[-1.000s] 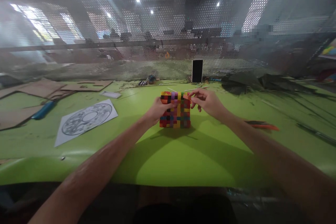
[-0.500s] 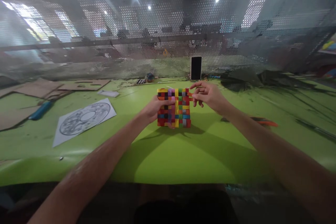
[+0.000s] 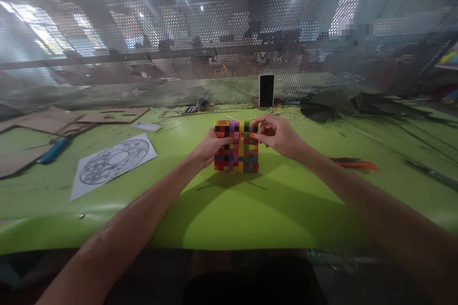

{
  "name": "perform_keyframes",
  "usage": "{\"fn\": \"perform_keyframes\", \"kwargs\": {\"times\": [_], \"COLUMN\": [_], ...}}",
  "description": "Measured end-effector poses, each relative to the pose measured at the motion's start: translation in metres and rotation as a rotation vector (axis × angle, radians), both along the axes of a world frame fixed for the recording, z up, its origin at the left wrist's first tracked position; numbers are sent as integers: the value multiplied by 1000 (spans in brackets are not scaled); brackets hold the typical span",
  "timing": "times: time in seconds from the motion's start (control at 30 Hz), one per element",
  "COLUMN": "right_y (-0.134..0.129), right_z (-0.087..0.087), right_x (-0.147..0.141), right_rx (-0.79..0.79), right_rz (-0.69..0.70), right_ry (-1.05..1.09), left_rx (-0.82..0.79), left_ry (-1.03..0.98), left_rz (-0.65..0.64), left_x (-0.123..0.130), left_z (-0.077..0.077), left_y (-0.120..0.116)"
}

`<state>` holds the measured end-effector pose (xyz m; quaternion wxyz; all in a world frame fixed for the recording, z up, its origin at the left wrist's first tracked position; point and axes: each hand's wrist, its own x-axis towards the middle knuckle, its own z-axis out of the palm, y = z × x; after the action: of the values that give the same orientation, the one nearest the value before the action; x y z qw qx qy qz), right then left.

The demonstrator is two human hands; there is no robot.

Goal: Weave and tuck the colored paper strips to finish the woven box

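With left hand (image 3: pixel 208 147) clasped on the left side and right hand (image 3: pixel 281 137) pinched at the upper right edge, holding a roughly square woven panel (image 3: pixel 241 155) upright between, over green tabletop (image 3: pixel 232 221).

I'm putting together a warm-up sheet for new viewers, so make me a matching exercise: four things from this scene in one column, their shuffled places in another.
1. left hand
2. right hand
3. printed sheet
4. dark-screened device

A. upright at the back of the green table
B. at the upper right corner of the woven piece
C. gripping the woven piece's left side
D. lying flat, left of the woven piece

Pairs: 1-C, 2-B, 3-D, 4-A
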<state>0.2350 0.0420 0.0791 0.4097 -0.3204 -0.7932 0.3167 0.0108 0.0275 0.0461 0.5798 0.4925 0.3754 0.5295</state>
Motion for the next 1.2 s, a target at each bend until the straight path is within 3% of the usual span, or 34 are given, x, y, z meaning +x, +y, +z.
{"fn": "perform_keyframes", "kwargs": {"times": [0.33, 0.57, 0.83, 1.2], "right_y": [1, 6, 6, -3], "right_z": [5, -6, -15, -15], "right_x": [3, 0, -6, -11], "right_rx": [-146, -6, 35, 86], "right_rz": [9, -41, -56, -44], "right_ry": [-19, -11, 60, 0], "left_rx": [0, 105, 74, 89], "left_ry": [27, 197, 52, 94], "left_rz": [-6, 19, -28, -6], "left_x": [0, -7, 0, -2], "left_z": [-1, 2, -4, -6], "left_y": [-3, 1, 1, 4]}}
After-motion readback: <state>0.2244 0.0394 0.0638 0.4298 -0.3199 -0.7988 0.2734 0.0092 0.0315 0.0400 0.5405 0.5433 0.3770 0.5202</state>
